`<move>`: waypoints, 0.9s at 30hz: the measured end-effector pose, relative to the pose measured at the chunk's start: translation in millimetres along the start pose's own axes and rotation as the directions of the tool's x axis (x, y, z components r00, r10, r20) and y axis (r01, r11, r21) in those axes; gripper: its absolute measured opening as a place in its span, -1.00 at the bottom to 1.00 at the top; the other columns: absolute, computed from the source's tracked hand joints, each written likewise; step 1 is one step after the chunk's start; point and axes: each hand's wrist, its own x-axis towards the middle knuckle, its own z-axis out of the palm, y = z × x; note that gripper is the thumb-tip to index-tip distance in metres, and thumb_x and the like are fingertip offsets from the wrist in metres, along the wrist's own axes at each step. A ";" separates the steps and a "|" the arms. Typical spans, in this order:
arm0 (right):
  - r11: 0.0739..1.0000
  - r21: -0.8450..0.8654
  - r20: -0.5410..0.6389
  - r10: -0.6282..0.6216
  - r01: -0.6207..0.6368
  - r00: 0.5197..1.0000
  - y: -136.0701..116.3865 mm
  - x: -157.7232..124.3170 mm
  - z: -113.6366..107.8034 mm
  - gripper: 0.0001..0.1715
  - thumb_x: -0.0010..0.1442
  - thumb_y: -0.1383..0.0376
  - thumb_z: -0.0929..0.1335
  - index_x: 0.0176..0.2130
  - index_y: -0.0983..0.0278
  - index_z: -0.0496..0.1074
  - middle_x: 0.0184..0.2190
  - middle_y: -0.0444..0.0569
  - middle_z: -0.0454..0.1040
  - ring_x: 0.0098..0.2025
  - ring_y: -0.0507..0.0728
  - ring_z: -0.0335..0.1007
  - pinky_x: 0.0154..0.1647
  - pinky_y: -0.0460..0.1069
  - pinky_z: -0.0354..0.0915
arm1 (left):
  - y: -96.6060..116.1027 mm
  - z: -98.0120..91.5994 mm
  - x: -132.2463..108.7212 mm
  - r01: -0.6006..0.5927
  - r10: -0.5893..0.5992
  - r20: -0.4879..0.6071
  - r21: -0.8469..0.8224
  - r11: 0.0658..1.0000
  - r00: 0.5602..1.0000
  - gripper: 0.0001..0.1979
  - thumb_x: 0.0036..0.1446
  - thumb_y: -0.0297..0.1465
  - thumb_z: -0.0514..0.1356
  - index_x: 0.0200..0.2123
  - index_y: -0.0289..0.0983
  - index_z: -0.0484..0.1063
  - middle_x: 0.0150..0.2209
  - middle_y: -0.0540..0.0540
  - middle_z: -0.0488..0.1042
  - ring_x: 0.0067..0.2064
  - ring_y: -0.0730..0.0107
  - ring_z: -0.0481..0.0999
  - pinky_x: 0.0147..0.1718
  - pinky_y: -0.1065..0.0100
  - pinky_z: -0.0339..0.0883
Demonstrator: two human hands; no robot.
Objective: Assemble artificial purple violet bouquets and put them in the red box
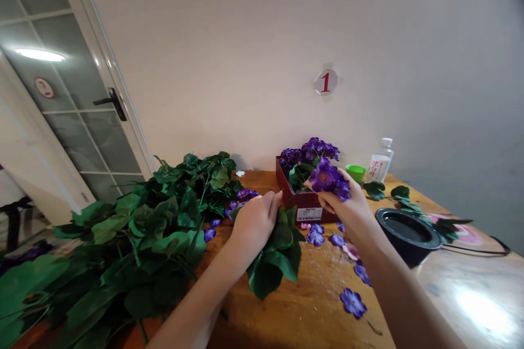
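Note:
My left hand (pixel 254 224) is closed around the stem of an artificial leaf spray (pixel 278 256), whose green leaves hang below the fingers. A purple artificial flower cluster (pixel 324 175) is gripped in my right hand (pixel 347 202), its fingers closed near the blossoms. A thin stem seems to run between the two hands. Just behind them stands a dark red box (pixel 305 200) with a white label, filled with more purple flowers (pixel 317 148). Loose purple petals (pixel 352 302) lie on the wooden table under and between my arms.
Piled green artificial leaves (pixel 159 223) cover the table's left side. To the right are a black pot (pixel 409 229) with a cord near it, a green cup (pixel 355 173), a clear bottle (pixel 380 162) and leaf sprigs (pixel 403 196). A wall rises behind the table.

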 end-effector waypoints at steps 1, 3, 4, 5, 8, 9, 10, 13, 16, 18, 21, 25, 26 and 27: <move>0.999 0.035 0.018 0.023 -0.024 1.000 0.1 1.1 -1.1 -0.75 -0.02 0.31 0.37 -0.37 0.24 0.18 -0.71 -0.27 0.21 -0.68 -0.07 0.03 -0.66 -0.13 -0.01 | -0.3 -0.2 -0.2 -0.010 0.010 0.009 -0.084 0.996 1.000 -0.58 0.32 -0.21 -0.20 -0.45 -0.25 0.28 -0.51 -0.01 0.37 -0.43 0.37 0.38 -0.41 0.39 0.14; 0.996 0.074 0.035 0.040 -0.043 0.999 0.5 2.7 -3.6 -0.79 0.00 0.33 0.35 -0.41 0.25 0.18 -0.72 -0.25 0.21 -0.68 -0.07 0.03 -0.66 -0.13 -0.03 | -0.2 -1.2 -0.7 -0.039 0.043 0.011 -0.250 0.967 0.999 -0.57 0.30 -0.16 -0.18 -0.49 -0.25 0.24 -0.54 0.04 0.33 -0.47 0.42 0.34 -0.43 0.41 0.11; 0.996 0.081 0.031 0.037 -0.039 0.999 0.5 3.1 -4.8 -0.80 -0.01 0.33 0.35 -0.41 0.25 0.19 -0.71 -0.24 0.24 -0.68 -0.07 0.05 -0.66 -0.13 -0.02 | 0.0 -1.8 -1.0 -0.054 0.061 0.011 -0.317 0.947 0.998 -0.57 0.28 -0.13 -0.16 -0.50 -0.25 0.22 -0.56 0.05 0.31 -0.48 0.44 0.33 -0.45 0.42 0.10; 0.996 0.081 0.031 0.027 -0.030 0.999 0.3 3.2 -5.8 -0.81 -0.02 0.34 0.35 -0.39 0.26 0.20 -0.70 -0.23 0.27 -0.67 -0.07 0.07 -0.66 -0.13 0.00 | 0.1 -2.4 -1.2 -0.073 0.085 0.016 -0.368 0.927 0.996 -0.57 0.26 -0.10 -0.12 -0.52 -0.25 0.20 -0.57 0.07 0.29 -0.49 0.46 0.31 -0.47 0.43 0.08; 0.999 0.039 0.034 -0.036 0.034 0.999 -1.1 1.6 -6.9 -0.72 -0.06 0.36 0.35 -0.28 0.26 0.23 -0.68 -0.23 0.33 -0.68 -0.06 0.11 -0.65 -0.14 0.05 | 0.1 -2.9 -1.4 -0.158 0.190 0.038 -0.410 0.898 0.981 -0.58 0.24 -0.13 -0.05 -0.56 -0.27 0.16 -0.59 0.09 0.25 -0.52 0.50 0.28 -0.51 0.45 0.03; 0.998 -0.004 0.022 -0.067 0.067 0.998 -1.4 0.6 -6.4 -0.68 -0.07 0.37 0.35 -0.25 0.26 0.24 -0.67 -0.23 0.34 -0.68 -0.05 0.13 -0.64 -0.14 0.07 | -0.3 -2.4 -1.4 -0.191 0.221 0.035 -0.387 0.902 0.975 -0.60 0.25 -0.16 -0.05 -0.56 -0.27 0.16 -0.59 0.08 0.25 -0.52 0.51 0.27 -0.51 0.45 0.02; 0.992 -0.064 0.002 -0.108 0.108 0.994 -1.3 -0.4 -5.5 -0.65 -0.09 0.37 0.34 -0.23 0.25 0.24 -0.65 -0.23 0.35 -0.67 -0.04 0.17 -0.62 -0.14 0.11 | -0.6 -1.7 -1.4 -0.220 0.245 0.030 -0.349 0.911 0.969 -0.62 0.27 -0.20 -0.06 -0.55 -0.27 0.16 -0.59 0.08 0.25 -0.53 0.50 0.28 -0.50 0.45 0.02; 0.924 -0.296 -0.046 -0.269 0.244 0.962 2.2 -2.9 -1.0 -0.60 -0.14 0.42 0.32 -0.21 0.26 0.28 -0.51 -0.17 0.41 -0.53 0.01 0.32 -0.49 -0.12 0.22 | -1.6 0.9 -1.5 -0.260 0.269 0.032 -0.171 0.950 0.963 -0.68 0.29 -0.26 -0.08 -0.48 -0.26 0.22 -0.60 0.06 0.25 -0.53 0.45 0.31 -0.51 0.42 -0.02; 0.842 -0.438 -0.055 -0.374 0.315 0.926 7.5 -4.6 5.3 -0.61 -0.15 0.45 0.29 -0.22 0.26 0.32 -0.44 -0.13 0.44 -0.43 0.03 0.37 -0.42 -0.12 0.24 | -1.6 1.6 -1.3 -0.246 0.247 0.067 -0.023 0.969 0.967 -0.71 0.30 -0.29 -0.11 -0.41 -0.26 0.27 -0.59 0.01 0.31 -0.51 0.37 0.39 -0.52 0.40 -0.02; 0.815 -0.479 -0.065 -0.403 0.326 0.913 9.3 -6.3 10.0 -0.63 -0.14 0.46 0.28 -0.24 0.27 0.33 -0.43 -0.11 0.45 -0.41 0.04 0.38 -0.41 -0.13 0.25 | -1.8 1.2 -1.1 -0.228 0.225 0.080 0.037 0.973 0.971 -0.71 0.30 -0.30 -0.12 -0.38 -0.27 0.28 -0.56 -0.03 0.38 -0.48 0.32 0.44 -0.51 0.40 0.00; 0.802 -0.501 -0.063 -0.409 0.326 0.910 9.3 -9.6 16.6 -0.65 -0.13 0.44 0.27 -0.24 0.28 0.33 -0.44 -0.09 0.46 -0.42 0.06 0.40 -0.41 -0.12 0.25 | -2.7 2.5 -0.4 -0.217 0.207 0.098 0.100 0.971 0.973 -0.68 0.31 -0.30 -0.15 -0.33 -0.28 0.31 -0.51 -0.10 0.46 -0.43 0.26 0.50 -0.50 0.39 0.07; 0.807 -0.524 -0.024 -0.332 0.271 0.943 10.8 -9.6 20.8 -0.66 -0.11 0.40 0.28 -0.23 0.28 0.32 -0.45 -0.08 0.46 -0.42 0.08 0.40 -0.41 -0.11 0.24 | -2.1 10.7 2.0 -0.237 0.213 0.166 0.143 0.961 0.963 -0.65 0.31 -0.30 -0.19 -0.15 -0.28 0.33 -0.39 -0.18 0.53 -0.34 0.18 0.54 -0.44 0.36 0.20; 0.802 -0.551 0.000 -0.275 0.230 0.961 12.3 -7.9 19.6 -0.66 -0.08 0.40 0.28 -0.21 0.28 0.31 -0.44 -0.07 0.46 -0.40 0.09 0.41 -0.39 -0.10 0.24 | -1.1 13.4 2.8 -0.225 0.193 0.194 0.158 0.961 0.962 -0.64 0.31 -0.29 -0.20 -0.11 -0.28 0.32 -0.36 -0.20 0.53 -0.32 0.15 0.55 -0.42 0.35 0.24; 0.792 -0.582 0.027 -0.207 0.184 0.978 14.2 -5.5 16.9 -0.66 -0.06 0.38 0.28 -0.19 0.28 0.31 -0.42 -0.05 0.47 -0.37 0.11 0.42 -0.38 -0.09 0.24 | 0.1 16.2 3.5 -0.206 0.164 0.229 0.177 0.962 0.960 -0.63 0.31 -0.28 -0.21 -0.09 -0.27 0.32 -0.34 -0.22 0.53 -0.30 0.13 0.55 -0.40 0.32 0.27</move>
